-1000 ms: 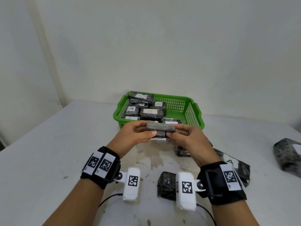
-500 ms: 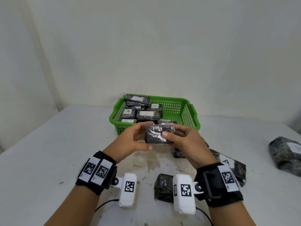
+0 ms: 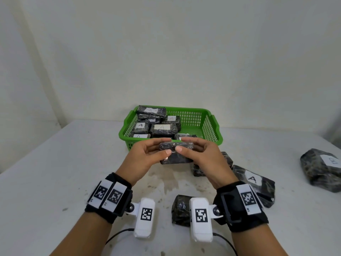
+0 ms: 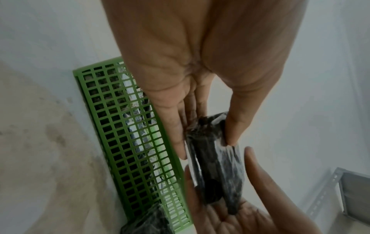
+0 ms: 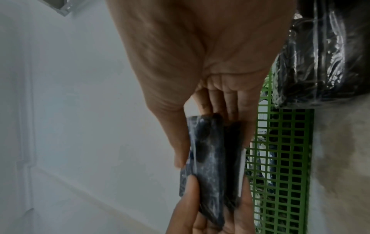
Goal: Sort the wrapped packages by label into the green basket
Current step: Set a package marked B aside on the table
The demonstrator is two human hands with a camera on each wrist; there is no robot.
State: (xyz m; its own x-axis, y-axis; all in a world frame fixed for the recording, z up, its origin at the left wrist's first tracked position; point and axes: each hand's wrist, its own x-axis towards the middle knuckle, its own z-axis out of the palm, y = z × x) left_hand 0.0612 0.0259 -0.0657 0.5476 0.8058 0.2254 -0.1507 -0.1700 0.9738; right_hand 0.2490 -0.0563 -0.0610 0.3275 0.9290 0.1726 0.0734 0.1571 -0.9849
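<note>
A dark wrapped package (image 3: 175, 154) is pinched between thumb and fingers by the left hand (image 3: 145, 157) and right hand (image 3: 201, 157). It is held above the bench (image 3: 55, 172), just before the green basket (image 3: 208, 124).

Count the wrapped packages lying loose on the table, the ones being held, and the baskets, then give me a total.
Packages on table: 4
Held package: 1
Basket: 1
Total: 6
</note>
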